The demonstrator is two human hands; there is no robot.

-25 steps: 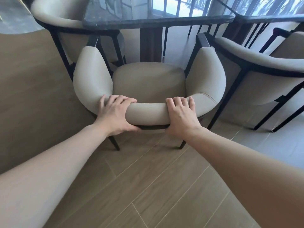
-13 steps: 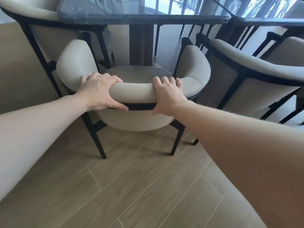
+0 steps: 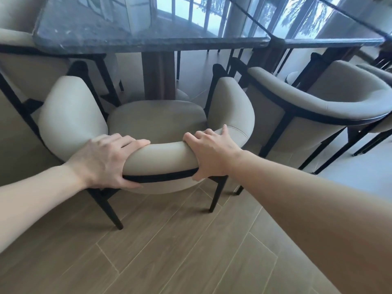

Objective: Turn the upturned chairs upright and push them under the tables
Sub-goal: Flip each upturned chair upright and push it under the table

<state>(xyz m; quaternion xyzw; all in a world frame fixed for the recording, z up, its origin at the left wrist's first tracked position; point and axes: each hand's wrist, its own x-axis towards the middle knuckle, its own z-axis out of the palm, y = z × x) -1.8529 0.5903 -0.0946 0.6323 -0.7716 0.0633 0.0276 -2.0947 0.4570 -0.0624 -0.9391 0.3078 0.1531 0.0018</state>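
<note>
Before the table, both hands' grips clamp the upright chair backrest, left hand, right hand, seemingly firmly.

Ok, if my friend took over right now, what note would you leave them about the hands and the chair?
Left hand and right hand: both grip the beige armchair by its curved backrest.
Armchair: upright on its legs, facing the dark marble table, seat not yet under the top.
Done: this chair is righted.
Left: push it in under the table. Another beige armchair stands to the right.
</note>
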